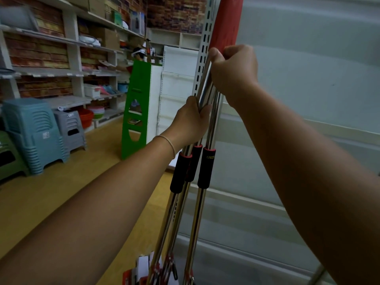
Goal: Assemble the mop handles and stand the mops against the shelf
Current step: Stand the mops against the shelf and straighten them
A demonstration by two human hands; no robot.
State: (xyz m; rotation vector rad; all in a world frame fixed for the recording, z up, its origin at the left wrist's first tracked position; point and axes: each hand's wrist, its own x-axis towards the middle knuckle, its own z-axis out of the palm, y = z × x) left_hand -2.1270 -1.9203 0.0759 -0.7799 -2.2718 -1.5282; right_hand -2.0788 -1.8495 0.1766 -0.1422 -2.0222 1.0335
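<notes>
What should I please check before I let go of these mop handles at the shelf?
1. Left hand closed on the chrome mop handles: ok.
2. Right hand closed on the handles higher up: ok.
3. Handles bunched beside the slotted shelf upright: ok.
4. Handles actually resting on the upright: cannot tell.
5. Three black foam grips sit at about the same height: ok.
6. Mop heads seated flat on the floor: cannot tell, cut off at the frame's bottom edge.

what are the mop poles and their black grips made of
Poles: polished metal by the look, likely chromed or stainless steel, with bright mirror-like streaks along them. Black grips: matte, slightly thick sleeves, probably foam or soft rubber; the picture leaves open which.
</notes>
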